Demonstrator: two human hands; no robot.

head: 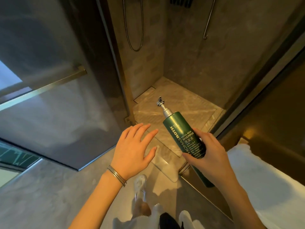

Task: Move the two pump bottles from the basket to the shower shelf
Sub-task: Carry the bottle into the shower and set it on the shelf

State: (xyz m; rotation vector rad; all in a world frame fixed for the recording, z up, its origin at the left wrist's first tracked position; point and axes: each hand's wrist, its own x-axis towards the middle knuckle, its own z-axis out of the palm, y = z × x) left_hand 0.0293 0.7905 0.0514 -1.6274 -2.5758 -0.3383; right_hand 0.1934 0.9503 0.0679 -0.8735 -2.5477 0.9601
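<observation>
Your right hand [208,152] holds the bottle [184,136] in front of you, its pump toward the shower floor [178,103]. Your left hand [134,150] is just left of it. The glass door [57,96] stands at left, the hose [133,23] hangs behind.

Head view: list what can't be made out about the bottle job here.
- Shower shelf and basket: neither shows in the head view, so progress can't be judged.
- Second pump bottle: not in frame.
- Green shampoo bottle: its lower body is covered by the right hand; small label text is unreadable.
- Left hand: open, empty; what it reaches for is unclear.
</observation>
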